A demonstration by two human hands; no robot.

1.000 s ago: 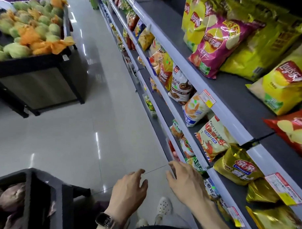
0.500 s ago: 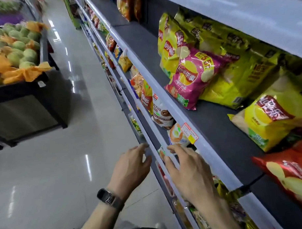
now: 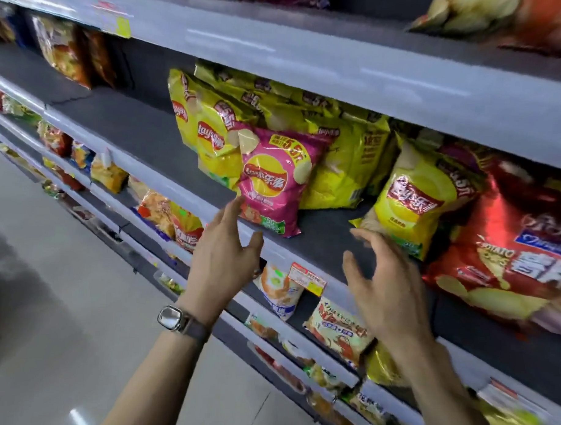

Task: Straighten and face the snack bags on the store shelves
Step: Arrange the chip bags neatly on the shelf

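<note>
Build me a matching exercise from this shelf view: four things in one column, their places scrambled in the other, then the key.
1. pink chip bag
2. red chip bag
3. wristwatch
4. price tag

A. on the wrist of the left hand
B. on the front edge of the shelf
C. farthest right on that shelf
D. propped in front of the yellow bags

Pairs: 1-D, 2-C, 3-A, 4-B

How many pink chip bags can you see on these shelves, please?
1: the pink bag leans on yellow bags just above the left hand; others may hide behind.
</note>
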